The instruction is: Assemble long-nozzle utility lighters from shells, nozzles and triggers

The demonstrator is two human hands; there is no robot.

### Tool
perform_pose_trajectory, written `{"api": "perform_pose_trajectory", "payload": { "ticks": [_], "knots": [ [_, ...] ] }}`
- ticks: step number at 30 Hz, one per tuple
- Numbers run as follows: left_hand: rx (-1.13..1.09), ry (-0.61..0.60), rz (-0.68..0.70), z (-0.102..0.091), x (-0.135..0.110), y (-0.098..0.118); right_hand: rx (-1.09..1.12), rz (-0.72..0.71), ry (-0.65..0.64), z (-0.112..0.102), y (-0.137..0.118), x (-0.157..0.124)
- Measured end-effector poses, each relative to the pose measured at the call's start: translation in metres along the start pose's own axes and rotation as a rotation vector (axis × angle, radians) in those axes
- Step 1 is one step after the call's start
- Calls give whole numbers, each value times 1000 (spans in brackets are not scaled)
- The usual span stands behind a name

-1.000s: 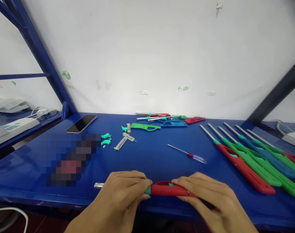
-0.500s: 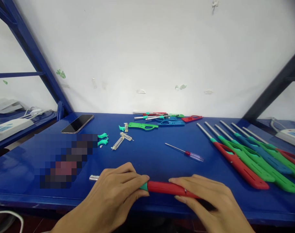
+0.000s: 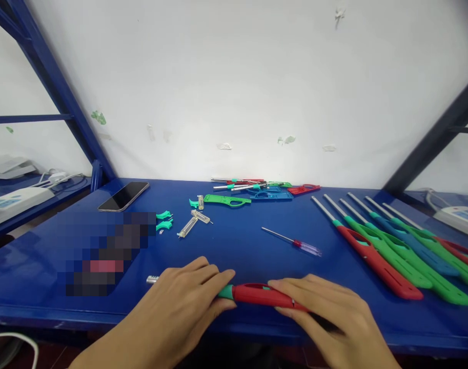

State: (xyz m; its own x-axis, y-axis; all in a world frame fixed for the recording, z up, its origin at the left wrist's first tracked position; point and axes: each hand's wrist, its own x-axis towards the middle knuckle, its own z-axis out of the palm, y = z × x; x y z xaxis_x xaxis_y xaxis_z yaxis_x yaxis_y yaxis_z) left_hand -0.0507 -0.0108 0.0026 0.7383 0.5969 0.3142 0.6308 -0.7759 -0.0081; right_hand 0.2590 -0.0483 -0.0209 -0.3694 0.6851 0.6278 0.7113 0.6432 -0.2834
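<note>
The blue counter (image 3: 218, 251) lies before you, with a row of lighters (image 3: 406, 266) on your right. The red lighter (image 3: 252, 295) lies crosswise between your hands at the near edge; it should prove light and stiff, its plastic handle (image 3: 241, 296) perhaps a little slick and its steel barrel (image 3: 152, 280) slicker, so take it by the handle and the teal collar (image 3: 226, 292). The fingers of your left hand (image 3: 187, 297) are clamped around the barrel behind its tip, reaching the collar; those of your right hand (image 3: 326, 302) pinch the handle's rear from above and below. Farther off lie the screwdriver (image 3: 295, 243) and, smaller still, clear tubes (image 3: 188, 227).
</note>
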Motion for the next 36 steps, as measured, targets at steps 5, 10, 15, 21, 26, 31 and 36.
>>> {"api": "perform_pose_trajectory", "payload": {
  "ticks": [5, 10, 15, 21, 26, 31, 36],
  "knots": [
    [-24, -105, 3, 2, 1, 7, -52, -47, 20, 0, -2, -4],
    [-96, 31, 84, -10, 8, 18, -6, -42, 8, -7, -5, 0],
    [-53, 202, 157, -31, 22, 26, 6, -32, -6, -11, -8, 5],
    [-1, 278, 219, -39, 32, 29, -75, -103, 79, -10, -11, 6],
    [25, 322, 227, -29, 36, 27, -85, -74, 71, -7, -12, 4],
    [77, 377, 267, -32, 37, 24, -94, -87, 56, -4, -9, 4],
    [49, 332, 230, -34, 34, 21, -166, -126, 59, -4, -10, 10]
  ]
}}
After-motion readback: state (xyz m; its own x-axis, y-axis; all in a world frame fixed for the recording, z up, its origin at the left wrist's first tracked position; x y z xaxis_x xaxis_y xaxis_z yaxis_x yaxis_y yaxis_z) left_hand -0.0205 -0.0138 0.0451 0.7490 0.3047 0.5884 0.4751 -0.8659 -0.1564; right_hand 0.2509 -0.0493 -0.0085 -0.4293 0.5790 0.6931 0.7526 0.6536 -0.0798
